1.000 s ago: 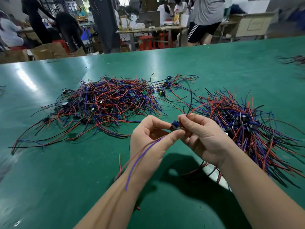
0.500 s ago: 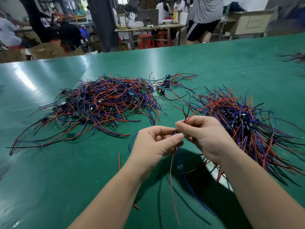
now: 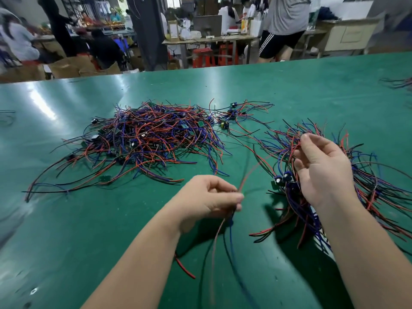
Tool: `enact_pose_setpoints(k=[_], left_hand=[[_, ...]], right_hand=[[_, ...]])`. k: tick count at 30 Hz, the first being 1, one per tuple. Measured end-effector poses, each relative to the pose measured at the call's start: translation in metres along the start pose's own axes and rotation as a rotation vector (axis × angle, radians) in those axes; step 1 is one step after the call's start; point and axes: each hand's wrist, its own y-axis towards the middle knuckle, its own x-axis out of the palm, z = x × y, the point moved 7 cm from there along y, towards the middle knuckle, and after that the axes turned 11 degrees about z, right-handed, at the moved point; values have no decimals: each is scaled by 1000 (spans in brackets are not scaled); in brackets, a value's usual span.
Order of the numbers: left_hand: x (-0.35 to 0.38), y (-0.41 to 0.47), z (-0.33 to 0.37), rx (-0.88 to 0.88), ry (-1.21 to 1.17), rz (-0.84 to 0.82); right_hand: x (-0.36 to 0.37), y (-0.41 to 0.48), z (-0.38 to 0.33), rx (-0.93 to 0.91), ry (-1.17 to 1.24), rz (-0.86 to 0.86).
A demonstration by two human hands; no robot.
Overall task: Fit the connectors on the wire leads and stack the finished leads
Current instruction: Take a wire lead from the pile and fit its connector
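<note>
Head view looks down on a green tabletop (image 3: 89,230) covered with red, blue and black wires. The left hand (image 3: 207,200) is held low over the middle of it, its fingers (image 3: 236,197) curled tight around a wire lead (image 3: 230,237), whose blue and reddish strands hang from the fist toward the near edge while a blurred red strand runs up and to the right. The right hand (image 3: 323,172) is raised over the right-hand pile of leads (image 3: 379,192), its fingers loosely bent among the wire tips; I cannot tell whether they pinch anything. A bigger tangled pile (image 3: 151,139) lies further back on the left, with a few loose leads (image 3: 231,113) carrying small blue parts just beside it. A short red wire scrap (image 3: 184,269) lies near the left forearm. People (image 3: 285,25) work at benches behind.
</note>
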Motion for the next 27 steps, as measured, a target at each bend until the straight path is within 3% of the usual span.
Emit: enact_pose_setpoints(k=[2, 3, 5, 7, 9, 12, 15, 17, 20, 24, 27], left_hand=[[-8, 6, 4, 43, -146, 141], [-9, 7, 6, 60, -209, 175], [-9, 8, 7, 87, -284, 184], [-6, 8, 6, 111, -264, 148], [-2, 8, 7, 125, -251, 90], [-12, 8, 15, 173, -148, 118], [-62, 5, 39, 461, 437, 532], [-95, -3, 49, 534, 812, 864], [-135, -8, 44, 378, 1004, 1129], [-169, -1, 16, -26, 1182, 1086], [-181, 2, 8, -69, 1119, 1080]], right_hand=[[10, -6, 0, -69, -136, -148], [21, -16, 4, -101, -231, -310], [42, -47, 17, -154, -468, -686], [50, -70, 28, -316, -701, -873], [53, -74, 25, -541, -816, -825], [50, -69, 11, -614, -735, -688], [35, -49, -10, -734, -799, -381], [23, -35, -20, -779, -990, -161], [12, -24, -18, -683, -1234, -11], [19, -35, -13, -687, -1173, -102], [24, -38, -6, -640, -1107, -215]])
